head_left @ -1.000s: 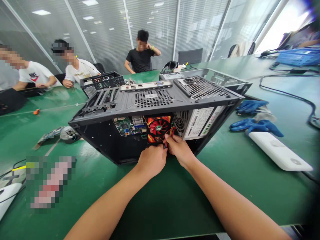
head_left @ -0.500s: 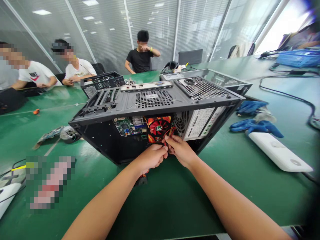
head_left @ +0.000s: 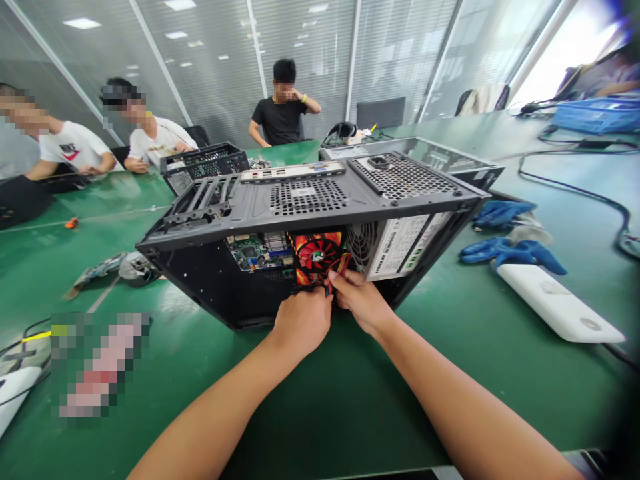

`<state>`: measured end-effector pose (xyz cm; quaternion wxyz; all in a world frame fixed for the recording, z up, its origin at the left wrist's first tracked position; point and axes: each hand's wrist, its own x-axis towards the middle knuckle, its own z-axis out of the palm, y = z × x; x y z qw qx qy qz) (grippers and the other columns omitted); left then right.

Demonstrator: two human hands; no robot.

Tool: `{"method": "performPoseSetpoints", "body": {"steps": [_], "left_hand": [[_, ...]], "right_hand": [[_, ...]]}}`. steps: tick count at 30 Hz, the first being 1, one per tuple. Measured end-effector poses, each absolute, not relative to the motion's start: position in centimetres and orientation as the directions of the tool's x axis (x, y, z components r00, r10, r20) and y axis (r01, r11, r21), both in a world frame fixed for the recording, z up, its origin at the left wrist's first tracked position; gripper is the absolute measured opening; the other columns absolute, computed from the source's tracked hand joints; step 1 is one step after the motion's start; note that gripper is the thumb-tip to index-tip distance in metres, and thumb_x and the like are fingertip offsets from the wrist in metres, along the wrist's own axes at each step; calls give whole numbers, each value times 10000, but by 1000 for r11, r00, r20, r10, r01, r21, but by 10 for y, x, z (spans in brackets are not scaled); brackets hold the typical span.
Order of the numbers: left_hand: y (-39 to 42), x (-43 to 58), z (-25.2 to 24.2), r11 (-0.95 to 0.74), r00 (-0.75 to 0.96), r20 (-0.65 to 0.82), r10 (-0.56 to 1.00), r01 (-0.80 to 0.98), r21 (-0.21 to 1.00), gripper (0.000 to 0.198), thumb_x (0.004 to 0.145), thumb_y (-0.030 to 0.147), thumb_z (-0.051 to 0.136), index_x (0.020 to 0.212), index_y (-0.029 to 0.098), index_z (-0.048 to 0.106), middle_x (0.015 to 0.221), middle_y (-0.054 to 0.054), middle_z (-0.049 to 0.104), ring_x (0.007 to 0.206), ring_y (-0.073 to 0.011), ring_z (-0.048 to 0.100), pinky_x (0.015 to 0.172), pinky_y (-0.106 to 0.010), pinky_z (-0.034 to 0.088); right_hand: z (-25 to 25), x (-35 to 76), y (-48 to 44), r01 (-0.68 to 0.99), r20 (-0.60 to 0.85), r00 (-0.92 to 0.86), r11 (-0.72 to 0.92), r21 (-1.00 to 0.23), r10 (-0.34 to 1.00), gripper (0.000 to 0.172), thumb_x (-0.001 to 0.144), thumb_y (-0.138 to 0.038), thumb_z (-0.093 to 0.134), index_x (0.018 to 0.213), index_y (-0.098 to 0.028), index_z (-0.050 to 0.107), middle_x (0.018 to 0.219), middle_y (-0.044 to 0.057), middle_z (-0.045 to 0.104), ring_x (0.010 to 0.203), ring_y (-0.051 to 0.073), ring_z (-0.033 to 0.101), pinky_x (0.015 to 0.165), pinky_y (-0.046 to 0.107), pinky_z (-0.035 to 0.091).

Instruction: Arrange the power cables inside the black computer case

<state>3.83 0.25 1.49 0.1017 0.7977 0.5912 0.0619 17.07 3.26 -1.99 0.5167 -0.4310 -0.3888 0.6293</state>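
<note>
Handling thin red, yellow and black cables (head_left: 343,263) seems to be the step in hand, at the open side of a black metal computer case (head_left: 300,221) lying on a green tabletop (head_left: 340,413), beside a round red-and-black fan (head_left: 318,256). The right hand (head_left: 361,301) pinches the cables between thumb and fingers, while the left hand (head_left: 304,319) curls inward beside it, its hold impossible to tell; the next move likely calls for a steady pinch and fine fingertip work. Fingers hide the cable ends and any connector, and the case's lower interior is dark.
</note>
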Motion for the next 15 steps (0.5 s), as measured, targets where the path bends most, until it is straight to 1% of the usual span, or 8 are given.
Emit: {"method": "performPoseSetpoints", "body": {"steps": [1, 3, 5, 7, 9, 11, 13, 15], "left_hand": [[5, 37, 16, -287, 313, -30, 949, 902, 323, 334, 946, 338, 317, 877, 163, 593, 763, -107, 664, 696, -243, 655, 638, -329, 449], [9, 36, 17, -284, 370, -59, 927, 796, 535, 324, 933, 320, 349, 743, 168, 562, 676, -58, 617, 657, -182, 610, 632, -284, 420], [12, 35, 19, -199, 398, -118, 910, 668, 718, 338, 925, 331, 362, 671, 171, 518, 574, -8, 532, 560, -130, 525, 571, -246, 379], [12, 34, 19, -50, 403, -208, 891, 543, 838, 344, 922, 372, 363, 668, 176, 487, 505, 38, 433, 459, -93, 409, 490, -221, 319], [11, 35, 19, 97, 412, -295, 862, 437, 894, 341, 922, 418, 355, 692, 188, 458, 469, 75, 349, 399, -76, 304, 431, -210, 249], [10, 35, 19, 165, 415, -335, 846, 393, 904, 346, 924, 448, 345, 705, 197, 438, 456, 89, 308, 380, -74, 261, 412, -209, 217], [10, 36, 19, 101, 407, -304, 861, 449, 888, 348, 927, 428, 349, 687, 195, 447, 460, 74, 340, 396, -83, 316, 432, -213, 259], [11, 35, 19, -64, 389, -207, 898, 580, 812, 348, 927, 372, 361, 662, 184, 485, 509, 26, 454, 479, -109, 458, 514, -230, 355]], "right_hand": [[-20, 171, 33, -330, -140, -106, -167, -929, 984, 430, 638, -555, 763, 702, -170, 583, 483, -88, 360, 414, 44, 241, 416, 236, 148], [-19, 171, 33, -368, -143, -133, -182, -912, 981, 419, 643, -544, 769, 713, -167, 601, 467, -94, 337, 424, 52, 256, 420, 233, 183], [-18, 172, 32, -401, -156, -157, -208, -892, 975, 405, 642, -528, 778, 738, -168, 620, 465, -96, 332, 431, 60, 278, 425, 235, 223], [-16, 173, 31, -415, -175, -183, -238, -878, 967, 409, 640, -528, 780, 768, -169, 634, 481, -87, 365, 438, 68, 316, 430, 240, 252], [-15, 174, 30, -405, -193, -221, -270, -873, 956, 432, 643, -550, 767, 795, -165, 643, 492, -71, 409, 445, 79, 373, 438, 246, 265], [-15, 174, 30, -388, -203, -255, -292, -874, 945, 455, 652, -576, 747, 816, -163, 648, 498, -56, 445, 455, 93, 419, 448, 253, 267], [-15, 174, 30, -389, -195, -249, -283, -877, 949, 444, 658, -572, 744, 805, -166, 642, 510, -49, 462, 460, 97, 427, 456, 258, 267], [-16, 172, 30, -396, -177, -214, -251, -883, 961, 417, 659, -552, 752, 761, -168, 626, 513, -56, 446, 459, 87, 397, 462, 258, 256]]}}
